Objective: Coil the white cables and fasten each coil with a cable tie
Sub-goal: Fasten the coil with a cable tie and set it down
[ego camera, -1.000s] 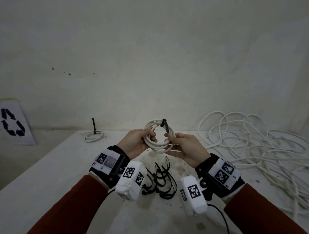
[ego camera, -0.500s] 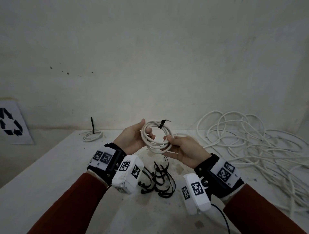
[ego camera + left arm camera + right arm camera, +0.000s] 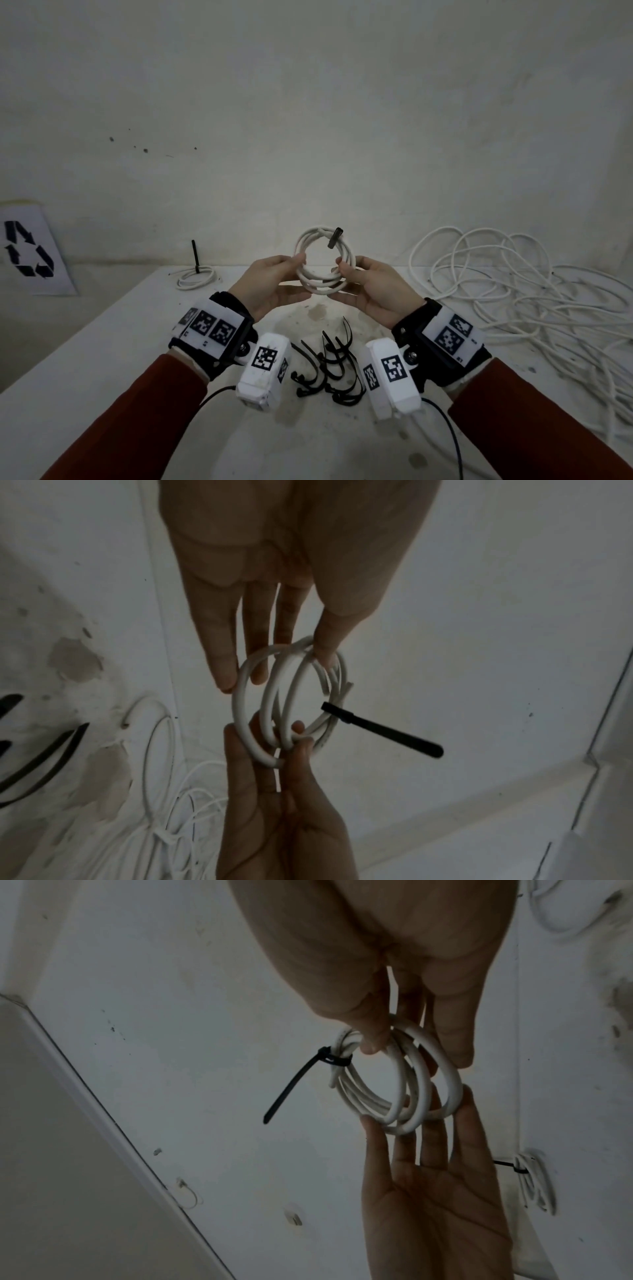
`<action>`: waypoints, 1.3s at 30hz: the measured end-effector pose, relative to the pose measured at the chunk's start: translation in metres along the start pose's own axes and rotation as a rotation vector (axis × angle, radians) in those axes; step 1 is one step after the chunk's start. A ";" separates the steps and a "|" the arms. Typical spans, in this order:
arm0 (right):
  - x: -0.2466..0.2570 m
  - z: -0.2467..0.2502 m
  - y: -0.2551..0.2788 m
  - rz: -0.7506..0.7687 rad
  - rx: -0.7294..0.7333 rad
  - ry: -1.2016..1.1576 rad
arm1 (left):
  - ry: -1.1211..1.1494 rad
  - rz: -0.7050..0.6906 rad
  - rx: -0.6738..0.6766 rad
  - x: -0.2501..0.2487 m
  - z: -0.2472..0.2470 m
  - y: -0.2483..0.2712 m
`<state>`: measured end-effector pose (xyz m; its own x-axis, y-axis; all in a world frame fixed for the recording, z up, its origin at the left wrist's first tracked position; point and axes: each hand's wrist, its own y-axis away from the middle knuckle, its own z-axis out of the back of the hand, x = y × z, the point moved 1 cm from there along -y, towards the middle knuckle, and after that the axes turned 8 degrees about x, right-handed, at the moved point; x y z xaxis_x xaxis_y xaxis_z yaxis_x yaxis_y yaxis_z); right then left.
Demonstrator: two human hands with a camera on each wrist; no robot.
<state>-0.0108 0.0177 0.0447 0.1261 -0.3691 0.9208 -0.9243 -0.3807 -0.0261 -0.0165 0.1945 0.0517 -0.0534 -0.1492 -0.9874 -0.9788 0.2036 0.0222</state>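
Holding the tied coil (image 3: 322, 263) above the tabletop (image 3: 102, 359), the left hand (image 3: 270, 287) and right hand (image 3: 373, 294) pinch opposite sides; its cable tie (image 3: 335, 237) looks cinched. This coil seems done: next, set it by the finished coil (image 3: 196, 278), then start on the loose cables (image 3: 513, 291).

loose cable heap (image 3: 534, 294) cut off at right edge — sign (image 3: 29, 250) cropped left

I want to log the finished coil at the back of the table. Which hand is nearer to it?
Left. The left hand is just right of the tied coil; the right hand is farther right.
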 end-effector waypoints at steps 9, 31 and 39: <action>0.005 -0.009 -0.008 -0.020 -0.017 0.139 | -0.124 -0.106 -0.219 0.003 0.000 -0.006; -0.003 -0.022 -0.019 0.201 -0.065 0.200 | 0.041 -0.076 0.107 -0.005 0.002 0.007; 0.001 -0.028 -0.016 0.153 -0.023 0.069 | 0.275 -0.041 0.243 -0.003 -0.002 0.004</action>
<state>-0.0065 0.0471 0.0567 -0.0408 -0.3620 0.9313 -0.9389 -0.3049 -0.1596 -0.0210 0.1935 0.0554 -0.0981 -0.4098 -0.9069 -0.9076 0.4106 -0.0874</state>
